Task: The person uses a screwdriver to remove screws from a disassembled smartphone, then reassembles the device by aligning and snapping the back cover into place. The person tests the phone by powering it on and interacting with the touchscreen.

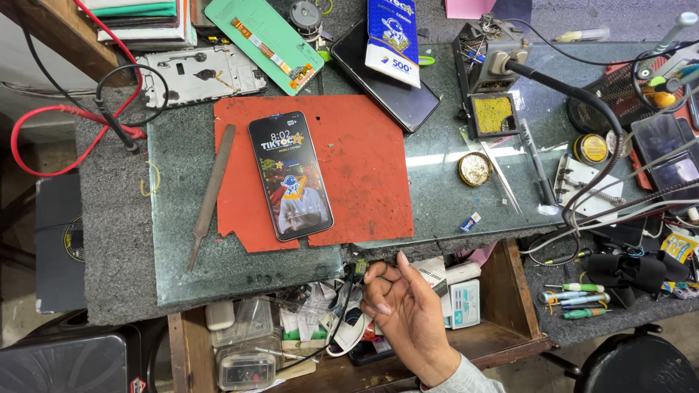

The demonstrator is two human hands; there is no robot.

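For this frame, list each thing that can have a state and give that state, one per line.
Smartphone: screen lit, face up on the red mat.
Second phone: screen dark, lying flat under a blue and white box.
Metal file: lying flat on the glass, untouched.
Tweezers: lying on the glass, unused.
Round tin: open.
Drawer: pulled open, full of parts.
Right hand: open, empty, over the drawer.
Left hand: not in view.
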